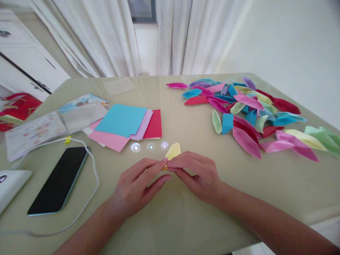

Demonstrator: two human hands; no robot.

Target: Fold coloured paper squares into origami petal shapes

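Note:
A small folded piece of yellow paper [173,151] lies on the pale green table [186,212] in front of me. My left hand [138,186] and my right hand [198,173] meet at its near end, fingertips pinching the paper from both sides. Its far tip points away from me. A stack of flat coloured paper squares [124,124], with a blue sheet on top over pink, lilac and red ones, lies just beyond my left hand.
A heap of several folded paper boats [247,113] in pink, blue, green, red and yellow covers the right of the table. A black phone [60,180] with a white cable [92,170] lies at the left, near a white device [10,184] and printed booklets [34,131]. Curtains hang behind.

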